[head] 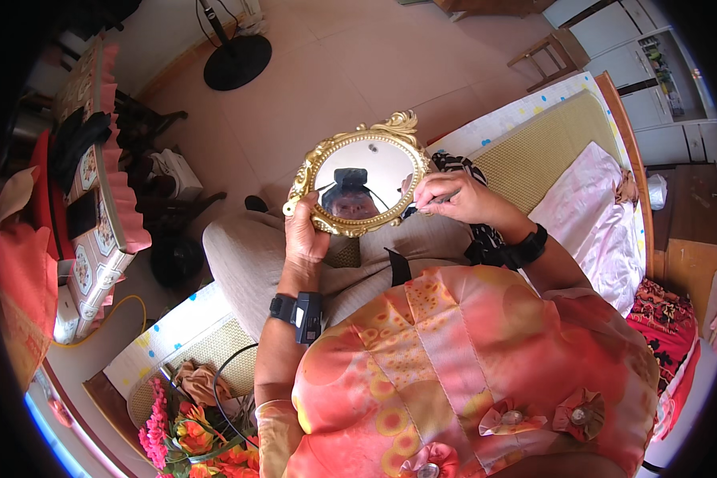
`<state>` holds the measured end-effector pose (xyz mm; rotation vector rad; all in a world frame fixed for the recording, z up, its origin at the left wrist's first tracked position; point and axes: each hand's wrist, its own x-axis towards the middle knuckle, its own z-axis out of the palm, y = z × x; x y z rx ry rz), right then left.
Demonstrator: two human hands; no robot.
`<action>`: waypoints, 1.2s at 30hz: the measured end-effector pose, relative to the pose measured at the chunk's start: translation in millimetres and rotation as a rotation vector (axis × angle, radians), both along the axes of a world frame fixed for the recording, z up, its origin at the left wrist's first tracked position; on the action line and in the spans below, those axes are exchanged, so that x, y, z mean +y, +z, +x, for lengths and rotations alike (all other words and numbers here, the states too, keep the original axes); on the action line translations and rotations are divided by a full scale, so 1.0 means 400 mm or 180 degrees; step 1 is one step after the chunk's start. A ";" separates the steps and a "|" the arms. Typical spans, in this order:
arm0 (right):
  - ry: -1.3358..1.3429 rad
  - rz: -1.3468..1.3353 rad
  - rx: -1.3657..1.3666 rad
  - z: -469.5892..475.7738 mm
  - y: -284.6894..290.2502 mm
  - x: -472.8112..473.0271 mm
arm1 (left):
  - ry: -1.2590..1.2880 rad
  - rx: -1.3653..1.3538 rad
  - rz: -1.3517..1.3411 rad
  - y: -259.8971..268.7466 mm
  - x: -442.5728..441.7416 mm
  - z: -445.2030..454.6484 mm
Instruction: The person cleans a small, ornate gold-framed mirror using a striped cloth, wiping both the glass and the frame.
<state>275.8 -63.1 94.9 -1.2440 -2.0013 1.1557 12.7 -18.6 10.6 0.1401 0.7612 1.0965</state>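
Observation:
An oval mirror (pixel 364 156) with an ornate gold frame is held tilted above my lap. My left hand (pixel 306 234) grips the frame at its lower left, thumb over the front edge. At the right side of the frame, the fingers of my right hand (pixel 463 194) pinch a small, slim dark tool (pixel 444 198). Its dark end is close to the mirror's lower right rim; I cannot tell its exact kind or whether it touches. The glass reflects a head wearing a camera.
Around me is a bed with a woven mat (pixel 520 143) and a crumpled pink cloth (pixel 591 221). Artificial flowers (pixel 194 433) lie at lower left. A covered table (pixel 86 263) holding a phone (pixel 83 213) stands left. A round black stand base (pixel 238 63) and wooden stool (pixel 552 58) are beyond.

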 end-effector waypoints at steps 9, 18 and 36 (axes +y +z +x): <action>-0.0280 0.0058 0.0053 0.031 0.002 -0.009 | -0.0092 -0.0081 0.0192 -0.025 0.001 -0.007; -0.1492 0.0045 0.1255 0.068 -0.032 -0.064 | 0.0101 -0.0276 0.0131 -0.016 0.002 -0.011; -0.0020 0.1450 -0.1208 -0.010 -0.006 -0.055 | -0.0081 -0.0062 0.0131 -0.062 0.016 -0.024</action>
